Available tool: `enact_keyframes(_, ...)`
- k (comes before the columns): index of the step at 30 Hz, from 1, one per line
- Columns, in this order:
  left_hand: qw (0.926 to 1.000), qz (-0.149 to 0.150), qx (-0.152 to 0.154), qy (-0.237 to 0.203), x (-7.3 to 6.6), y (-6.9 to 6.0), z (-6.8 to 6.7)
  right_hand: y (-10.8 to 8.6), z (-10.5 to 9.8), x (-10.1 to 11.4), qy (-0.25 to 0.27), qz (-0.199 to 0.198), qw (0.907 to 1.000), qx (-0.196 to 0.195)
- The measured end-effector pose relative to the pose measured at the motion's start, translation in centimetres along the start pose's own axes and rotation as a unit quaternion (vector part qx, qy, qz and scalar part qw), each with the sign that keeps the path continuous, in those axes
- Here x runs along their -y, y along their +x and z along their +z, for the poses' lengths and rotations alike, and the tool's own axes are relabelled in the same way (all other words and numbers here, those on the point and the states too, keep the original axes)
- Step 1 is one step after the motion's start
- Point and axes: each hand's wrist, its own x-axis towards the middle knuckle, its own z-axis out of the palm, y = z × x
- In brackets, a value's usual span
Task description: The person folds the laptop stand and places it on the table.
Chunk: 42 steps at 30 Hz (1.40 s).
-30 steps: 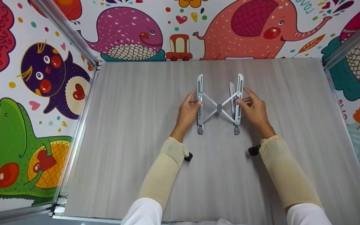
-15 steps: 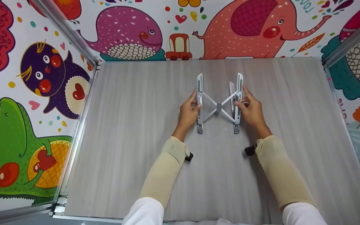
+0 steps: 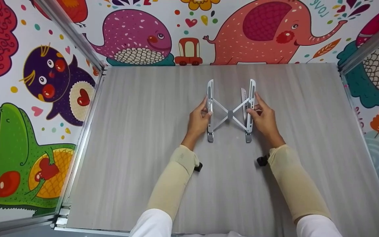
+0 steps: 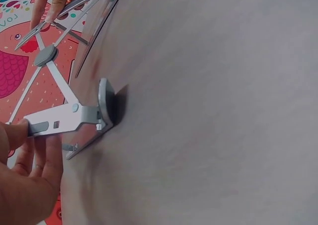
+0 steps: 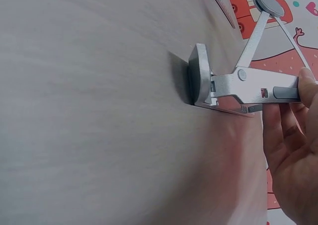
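A silver folding laptop stand point(image 3: 230, 114) stands unfolded on the table, its two side rails joined by an X of thin bars with a grey hub. My left hand point(image 3: 198, 121) pinches the left rail between thumb and fingers, about halfway along. On the other side my right hand point(image 3: 265, 119) grips the right rail the same way. The left wrist view shows the left thumb on top of the rail point(image 4: 54, 119) and the fingers beneath it. In the right wrist view the right rail point(image 5: 268, 86) ends in an upturned lip standing over the tabletop.
The wood-grain table point(image 3: 137, 148) is bordered by metal frame bars point(image 3: 81, 138) at its left side. Printed cartoon walls point(image 3: 137, 36) rise at the back and both sides. A small black camera mount point(image 3: 262, 161) sits by the right wrist.
Both hands keep hold of the stand. The right hand has shifted slightly to the left, and the rails look marginally closer together; the scene moves a little with the head.
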Motion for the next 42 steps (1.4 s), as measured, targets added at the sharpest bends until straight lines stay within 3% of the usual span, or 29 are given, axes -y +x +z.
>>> enact_keyframes(14,0.9998,0.004,-0.005,0.019,-0.1,-0.1,0.1,0.1,0.2,-0.3,0.023,-0.014,0.9996,-0.003)
enact_keyframes(25,0.9974,0.010,-0.011,0.070,-0.4,-0.3,0.3,0.1,0.4,-0.3,0.029,-0.025,0.9992,-0.002)
enact_keyframes(35,0.9898,0.017,-0.027,0.139,-0.9,-0.4,0.5,0.2,0.7,0.1,0.022,-0.024,0.9994,0.008)
enact_keyframes(42,0.9876,0.019,-0.023,0.154,-1.1,-0.5,0.8,0.1,1.2,0.3,0.016,-0.030,0.9994,0.009)
